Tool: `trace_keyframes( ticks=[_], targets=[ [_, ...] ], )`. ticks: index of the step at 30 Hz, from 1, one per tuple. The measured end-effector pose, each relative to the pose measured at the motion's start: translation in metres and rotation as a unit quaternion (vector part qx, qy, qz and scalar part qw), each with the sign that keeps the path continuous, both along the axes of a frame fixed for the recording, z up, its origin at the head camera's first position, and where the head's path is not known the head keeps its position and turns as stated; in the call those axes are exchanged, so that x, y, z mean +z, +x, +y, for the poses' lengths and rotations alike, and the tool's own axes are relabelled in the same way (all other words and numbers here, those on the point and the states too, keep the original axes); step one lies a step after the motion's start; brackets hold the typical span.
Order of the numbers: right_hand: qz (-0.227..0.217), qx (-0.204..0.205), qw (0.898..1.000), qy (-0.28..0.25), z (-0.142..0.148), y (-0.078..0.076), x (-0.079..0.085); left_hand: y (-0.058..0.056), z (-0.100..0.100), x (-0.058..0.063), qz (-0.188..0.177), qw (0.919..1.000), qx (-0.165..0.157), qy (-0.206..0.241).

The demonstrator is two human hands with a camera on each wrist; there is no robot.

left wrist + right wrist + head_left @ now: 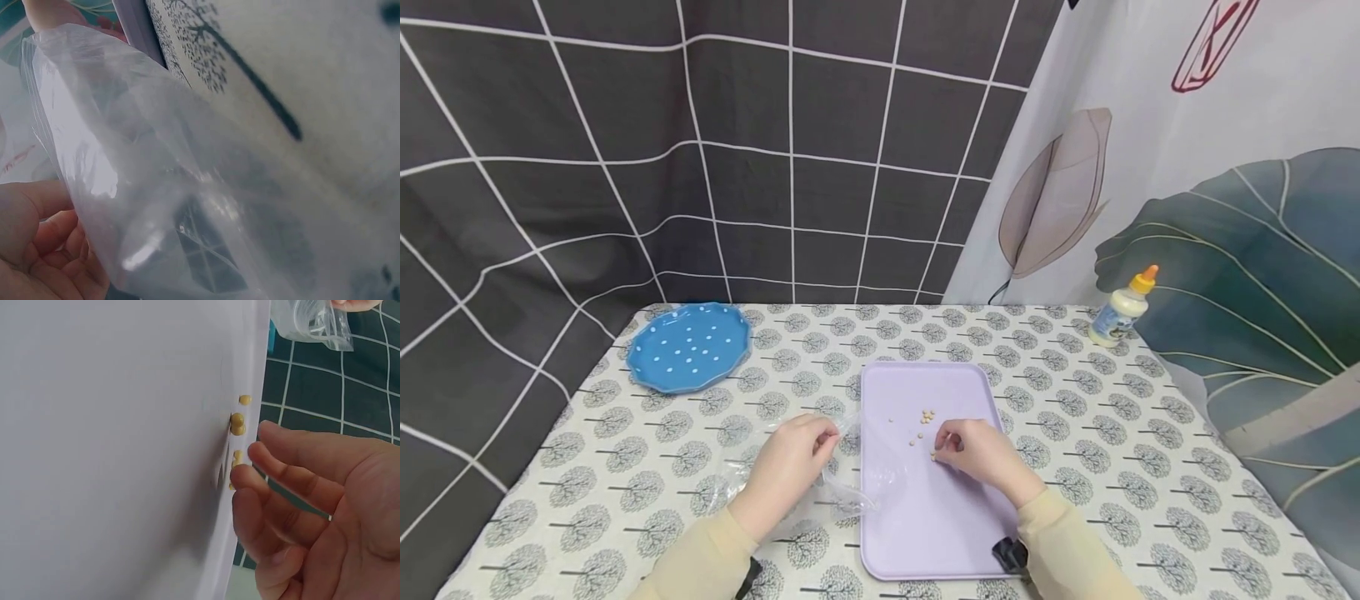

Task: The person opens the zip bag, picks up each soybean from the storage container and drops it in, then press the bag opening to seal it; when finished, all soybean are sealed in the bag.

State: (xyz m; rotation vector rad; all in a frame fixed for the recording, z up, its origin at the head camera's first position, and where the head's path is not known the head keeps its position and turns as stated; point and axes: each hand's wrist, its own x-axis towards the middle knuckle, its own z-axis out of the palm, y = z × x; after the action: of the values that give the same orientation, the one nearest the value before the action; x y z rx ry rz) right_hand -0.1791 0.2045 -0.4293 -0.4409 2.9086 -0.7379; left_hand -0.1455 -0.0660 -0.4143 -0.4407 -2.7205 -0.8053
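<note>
My left hand [793,462] pinches the edge of a clear plastic bag [131,125], thumb against curled fingers. The bag hangs beside the hand and overlaps the left edge of a lilac tray [940,533]. Low over the tray, my right hand [981,450] has its fingers bent and fingertips slightly apart. One small yellow soybean [933,456] lies right at those fingertips. Several more soybeans [927,416] are scattered on the tray just beyond the hand. In the right wrist view, nothing shows between the thumb and fingers, and soybeans [237,424] appear past the fingertips.
A blue scalloped plate [688,346] with white dots sits at the back left of the tree-patterned tablecloth [805,333]. At the back right stands a glue bottle [1120,310] with an orange cap. A dark checked curtain [737,108] hangs behind the table.
</note>
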Motion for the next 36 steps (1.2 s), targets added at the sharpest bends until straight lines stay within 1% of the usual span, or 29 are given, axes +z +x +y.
trace_keyframes(
  ticks=[3,9,13,19,28,33,36],
  targets=[
    [-0.002,-0.013,1.0,0.016,-0.001,0.0,0.0,0.0,0.0,0.0,0.002,1.0,0.0,0.002],
    [-0.004,-0.01,0.999,0.047,-0.006,-0.002,-0.004,0.0,0.0,0.0,0.002,1.0,0.0,-0.001],
    [0.008,-0.013,0.998,0.067,-0.009,-0.002,-0.004,-0.001,0.001,0.001,-0.004,1.0,-0.002,-0.004],
    [0.024,-0.013,0.996,0.084,-0.013,-0.002,-0.001,-0.001,0.001,0.002,-0.006,1.0,-0.002,-0.002],
    [0.023,-0.005,0.996,0.082,-0.014,0.0,0.0,0.0,0.001,0.0,-0.018,0.9998,0.0,-0.001],
    [0.025,-0.01,0.997,0.071,-0.015,0.003,0.001,0.001,0.0,0.0,-0.024,0.9997,0.002,0.0],
    [0.026,-0.012,0.997,0.065,-0.015,0.004,0.001,0.0,0.0,-0.001,-0.021,0.9998,0.001,0.0]
  ],
)
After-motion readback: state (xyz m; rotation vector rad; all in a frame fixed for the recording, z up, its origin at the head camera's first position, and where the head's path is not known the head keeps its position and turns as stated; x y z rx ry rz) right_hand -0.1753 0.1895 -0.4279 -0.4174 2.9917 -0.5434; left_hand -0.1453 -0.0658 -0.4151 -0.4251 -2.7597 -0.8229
